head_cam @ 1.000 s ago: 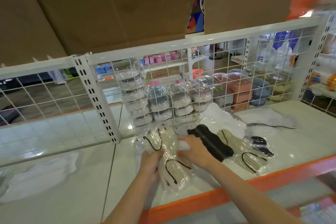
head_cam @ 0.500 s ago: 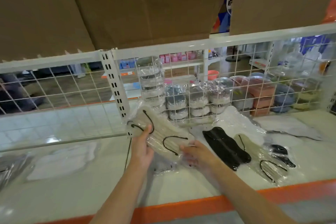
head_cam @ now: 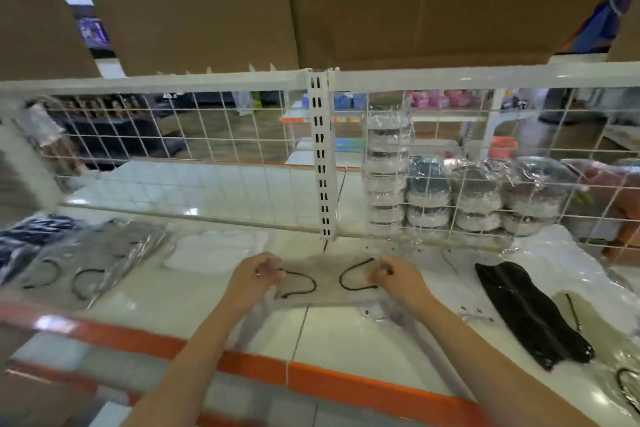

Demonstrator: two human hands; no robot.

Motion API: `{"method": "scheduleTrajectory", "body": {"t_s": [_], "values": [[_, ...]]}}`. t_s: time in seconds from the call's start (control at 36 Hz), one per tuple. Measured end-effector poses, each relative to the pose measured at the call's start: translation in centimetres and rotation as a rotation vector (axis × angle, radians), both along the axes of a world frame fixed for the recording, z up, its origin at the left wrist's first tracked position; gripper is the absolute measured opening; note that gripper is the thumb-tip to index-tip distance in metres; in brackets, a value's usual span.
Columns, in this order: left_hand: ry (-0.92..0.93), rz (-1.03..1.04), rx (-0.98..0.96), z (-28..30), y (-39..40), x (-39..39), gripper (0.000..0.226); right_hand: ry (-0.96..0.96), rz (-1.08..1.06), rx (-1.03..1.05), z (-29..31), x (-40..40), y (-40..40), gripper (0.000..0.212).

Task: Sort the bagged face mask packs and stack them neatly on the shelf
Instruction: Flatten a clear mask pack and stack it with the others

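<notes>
Both hands pinch 1 beige mask pack [head_cam: 329, 282] flat on the shelf [head_cam: 194, 298]: left hand [head_cam: 254, 279] at its left end, right hand [head_cam: 398, 279] at its right. Black pack [head_cam: 530, 314] lies to the right, grey pack [head_cam: 100, 260] and white pack [head_cam: 211, 253] to the left.

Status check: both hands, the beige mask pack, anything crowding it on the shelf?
Left hand and right hand each grip an end of the beige mask pack, held level over the shelf. White pack just behind-left; black pack apart, right.

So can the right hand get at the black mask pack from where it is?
Probably yes. The black mask pack lies uncovered on the shelf, right of the right hand, nothing between. But that hand now holds the beige mask pack and must let go first.
</notes>
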State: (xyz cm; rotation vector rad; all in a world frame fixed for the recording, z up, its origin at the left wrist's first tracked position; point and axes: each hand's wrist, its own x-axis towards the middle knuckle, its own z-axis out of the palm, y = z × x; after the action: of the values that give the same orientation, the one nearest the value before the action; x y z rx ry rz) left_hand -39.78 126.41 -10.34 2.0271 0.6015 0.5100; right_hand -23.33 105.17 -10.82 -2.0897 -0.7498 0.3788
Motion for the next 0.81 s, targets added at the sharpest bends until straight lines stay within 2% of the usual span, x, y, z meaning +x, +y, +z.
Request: {"method": "scheduleTrajectory", "body": {"t_s": [0.06, 0.14, 0.19, 0.28, 0.36, 0.44, 0.5, 0.58, 0.64, 0.75, 0.81], "values": [[-0.119, 0.106, -0.059, 0.7, 0.8, -0.7, 0.025, -0.019, 0.022, 0.053, 0.6, -0.7, 1.6, 0.037], [-0.237, 0.186, -0.093, 1.1, 2.2, -2.1, 0.017, 0.006, 0.038, 0.121, 0.5, -1.7, 3.5, 0.04], [-0.204, 0.179, -0.108, 0.3, 2.8, -2.9, 0.022, 0.02, 0.089, 0.072, -0.2, -2.2, 4.3, 0.033], [-0.095, 0.195, -0.139, -2.4, 3.3, -3.5, 0.035, 0.043, 0.145, -0.021, -1.6, -2.6, 5.1, 0.007], [-0.018, 0.186, -0.162, -4.8, 3.4, -3.6, 0.032, 0.139, 0.091, 0.019, -2.0, -3.2, 5.6, 0.017], [0.037, 0.149, -0.108, -5.5, 3.7, -3.5, 0.023, 0.152, 0.057, 0.013, -2.1, -3.7, 6.6, 0.021], [-0.005, 0.166, -0.116, -5.4, 4.3, -3.6, 0.019, 0.145, 0.085, -0.009, -1.9, -4.1, 7.3, 0.023], [-0.046, 0.2, -0.11, -5.0, 6.3, -4.3, 0.026, 0.156, 0.132, -0.006, -1.5, -4.7, 8.5, 0.027], [-0.031, 0.196, -0.149, -4.2, 8.3, -5.4, 0.026, 0.2, 0.172, 0.004, -1.1, -5.0, 9.8, 0.02], [0.123, 0.129, -0.183, -2.8, 12.6, -7.9, 0.032, 0.318, 0.249, 0.016, 0.0, -5.8, 13.5, 0.007], [0.185, 0.119, -0.184, -2.5, 14.8, -9.4, 0.034, 0.388, 0.318, 0.012, 0.3, -6.7, 15.7, 0.011]]}}
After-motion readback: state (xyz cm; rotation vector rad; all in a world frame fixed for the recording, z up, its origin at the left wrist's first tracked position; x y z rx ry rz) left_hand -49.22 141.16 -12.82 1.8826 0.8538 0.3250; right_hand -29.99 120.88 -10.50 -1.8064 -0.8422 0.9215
